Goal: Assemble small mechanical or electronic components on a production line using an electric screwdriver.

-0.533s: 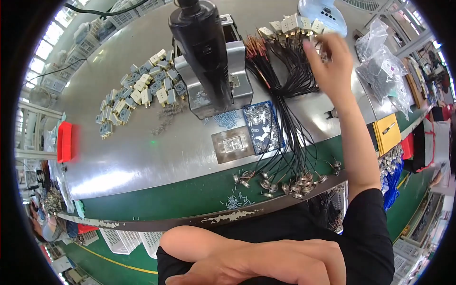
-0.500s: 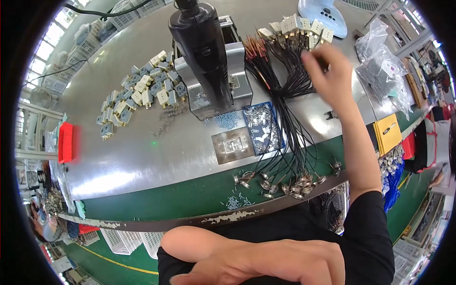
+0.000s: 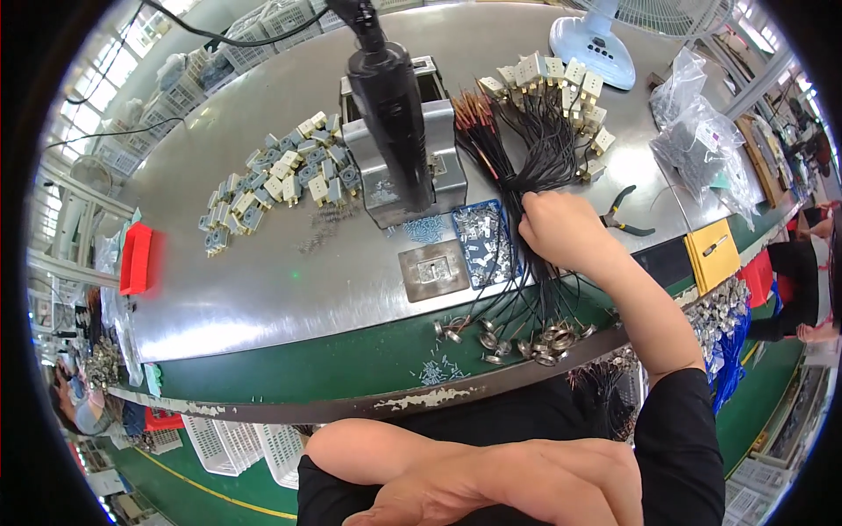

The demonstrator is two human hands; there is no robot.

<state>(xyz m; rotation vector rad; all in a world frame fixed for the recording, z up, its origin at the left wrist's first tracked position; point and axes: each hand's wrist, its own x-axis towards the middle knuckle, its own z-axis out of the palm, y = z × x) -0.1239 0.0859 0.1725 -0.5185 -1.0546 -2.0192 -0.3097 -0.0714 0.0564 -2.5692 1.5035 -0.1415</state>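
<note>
My right hand (image 3: 572, 232) is over the bundle of black wires (image 3: 517, 184), its fingers curled round the strands just below where they gather; the fingertips are hidden. Coppery-red ends (image 3: 474, 110) fan out at the far left of the bundle, and cream plug housings (image 3: 531, 70) lie along the far right. Round metal pieces (image 3: 553, 342) sit at the near ends, on the green strip. Low in the view, close to my body, is my left hand (image 3: 535, 478), bent over with its back showing and its fingertips hidden, so whether it holds anything cannot be seen.
A black-and-grey bench machine (image 3: 395, 131) stands mid-table. Left of it lie grey and cream housings (image 3: 289, 167) and springs (image 3: 320, 228). A blue tray (image 3: 491, 280) of metal clips, a metal plate (image 3: 434, 272), blue screws (image 3: 425, 230), pliers (image 3: 624, 215) and a fan (image 3: 596, 48) surround the wires.
My right hand has come down and nearer from above the far wires onto the bundle. The pliers and right-hand plug housings now show. My left hand stays low; the whole view has shifted slightly.
</note>
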